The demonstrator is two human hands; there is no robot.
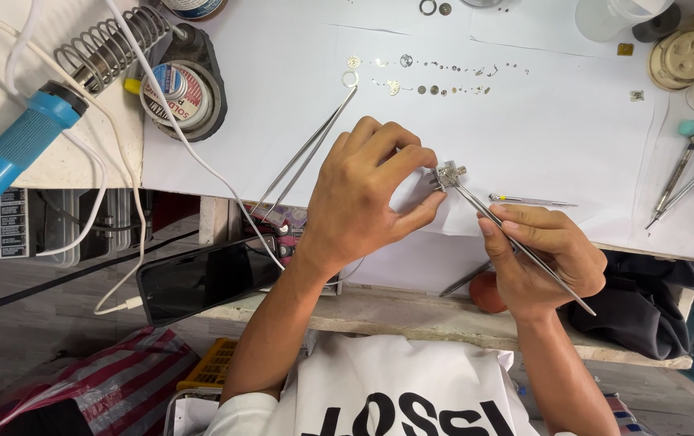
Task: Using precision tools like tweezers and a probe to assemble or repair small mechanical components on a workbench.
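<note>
Centrally, small silvery metal holder (446,174) pinched in left hand (363,194) grip, right hand (537,258) clamping tweezers (517,246) against it

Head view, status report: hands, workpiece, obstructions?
Left hand pinching small metal movement holder. Right hand holding tweezers, tips at holder. Nothing between them.

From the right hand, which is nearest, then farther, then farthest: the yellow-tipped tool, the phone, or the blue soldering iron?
Measured from the right hand:
1. Yellow-tipped tool, just above it on the white paper.
2. Phone, beyond the left arm, at the bench edge.
3. Blue soldering iron, far left.
</note>
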